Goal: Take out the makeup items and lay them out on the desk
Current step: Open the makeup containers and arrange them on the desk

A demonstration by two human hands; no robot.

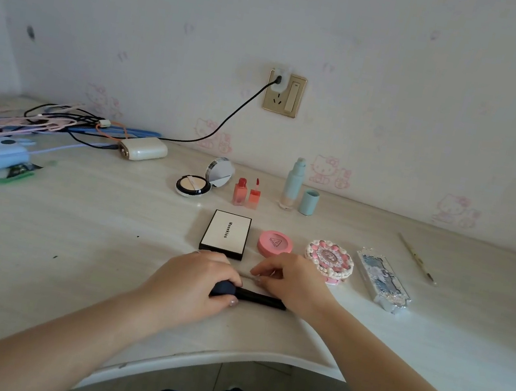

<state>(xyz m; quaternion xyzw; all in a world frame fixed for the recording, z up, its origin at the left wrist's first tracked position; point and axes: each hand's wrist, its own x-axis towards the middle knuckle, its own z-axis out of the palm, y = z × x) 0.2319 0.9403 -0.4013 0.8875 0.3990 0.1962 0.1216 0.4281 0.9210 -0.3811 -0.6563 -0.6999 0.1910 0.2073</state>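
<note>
Makeup brush (253,297) is lying low centre on the bench (70,249); my left hand (197,282) is gripping its head. My right hand (293,283) is pinching a thin stick (248,276).

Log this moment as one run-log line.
left hand: grips brush head | right hand: on thin stick, grip unclear | palette, blush laid out

One head-worn wide-angle view looks forward and down, close over the desk (67,266), facing the wall (408,66).
</note>
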